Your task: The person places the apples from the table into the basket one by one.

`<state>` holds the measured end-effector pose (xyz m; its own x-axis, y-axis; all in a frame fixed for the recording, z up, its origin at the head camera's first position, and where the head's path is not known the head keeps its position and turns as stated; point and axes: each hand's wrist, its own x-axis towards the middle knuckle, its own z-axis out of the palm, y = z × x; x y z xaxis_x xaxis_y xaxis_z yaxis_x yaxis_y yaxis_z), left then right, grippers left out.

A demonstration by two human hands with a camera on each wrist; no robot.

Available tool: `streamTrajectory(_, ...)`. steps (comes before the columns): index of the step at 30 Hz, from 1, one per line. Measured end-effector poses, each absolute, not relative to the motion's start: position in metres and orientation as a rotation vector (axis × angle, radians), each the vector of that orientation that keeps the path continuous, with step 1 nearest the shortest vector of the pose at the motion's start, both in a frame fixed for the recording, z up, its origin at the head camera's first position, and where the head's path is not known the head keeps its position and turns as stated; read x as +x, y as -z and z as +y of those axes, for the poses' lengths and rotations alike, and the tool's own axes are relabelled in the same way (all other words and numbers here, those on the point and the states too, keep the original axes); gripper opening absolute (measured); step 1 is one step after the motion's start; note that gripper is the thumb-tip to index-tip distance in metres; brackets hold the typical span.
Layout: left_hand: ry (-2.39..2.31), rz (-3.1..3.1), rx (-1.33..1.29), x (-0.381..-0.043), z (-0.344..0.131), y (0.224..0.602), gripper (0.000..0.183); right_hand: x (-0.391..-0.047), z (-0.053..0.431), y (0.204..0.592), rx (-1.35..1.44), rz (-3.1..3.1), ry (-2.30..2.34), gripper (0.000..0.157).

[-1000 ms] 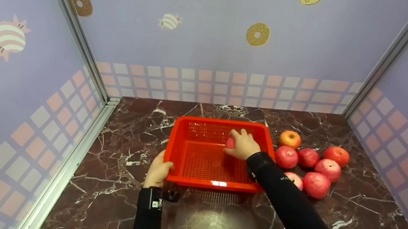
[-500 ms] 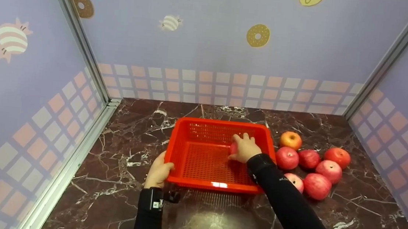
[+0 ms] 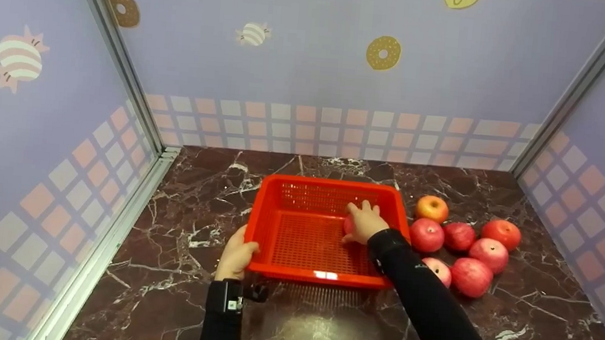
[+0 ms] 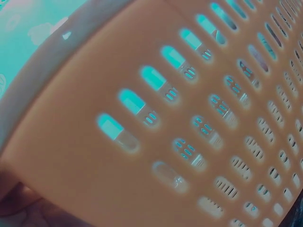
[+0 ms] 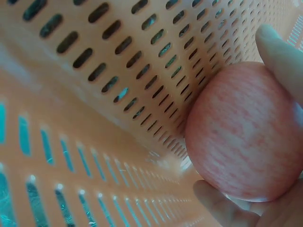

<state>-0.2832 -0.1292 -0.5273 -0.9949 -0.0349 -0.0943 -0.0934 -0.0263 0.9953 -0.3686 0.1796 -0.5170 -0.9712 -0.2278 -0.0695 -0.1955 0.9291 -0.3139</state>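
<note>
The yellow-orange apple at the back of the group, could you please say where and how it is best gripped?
The yellow-orange apple is likely best gripped by its left and right sides at the widest part, from above: it is round, its top is uncovered, and a red apple sits close on its near side.

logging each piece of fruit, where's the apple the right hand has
In the head view, the apple is inside the red basket, right of its middle, held by the right hand; the other apples lie outside, further right.
</note>
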Motion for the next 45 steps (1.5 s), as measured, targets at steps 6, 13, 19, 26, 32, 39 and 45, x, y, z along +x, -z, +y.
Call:
streamTrajectory(6,-2.204,2.188,-0.141,-0.2825,-0.1293,0.5265,0.074,-0.3674,0.1797,0.5170,-0.353,2.988,0.472,0.074)
streamTrajectory(13,-2.225,2.170,-0.136,-0.2821,-0.1288,0.5256,0.076,-0.3659,0.1805,0.5164,-0.364,3.009,0.460,0.078)
streamTrajectory(19,-2.224,2.178,-0.131,-0.2816,-0.1289,0.5254,0.079,-0.3663,0.1817,0.5143,-0.359,3.026,0.450,0.085)
streamTrajectory(26,-2.218,2.190,-0.128,-0.2811,-0.1288,0.5246,0.080,-0.3695,0.1831,0.5165,-0.360,3.080,0.453,0.087)
streamTrajectory(32,-2.223,2.170,-0.143,-0.2824,-0.1287,0.5256,0.079,-0.3714,0.1854,0.5182,-0.368,3.122,0.464,0.085)
streamTrajectory(39,-2.209,2.145,-0.169,-0.2820,-0.1290,0.5243,0.078,-0.3728,0.1854,0.5152,-0.347,3.117,0.522,0.083)
streamTrajectory(45,-2.226,2.155,-0.148,-0.2825,-0.1287,0.5252,0.076,-0.3716,0.1851,0.5120,-0.340,3.097,0.563,0.081)
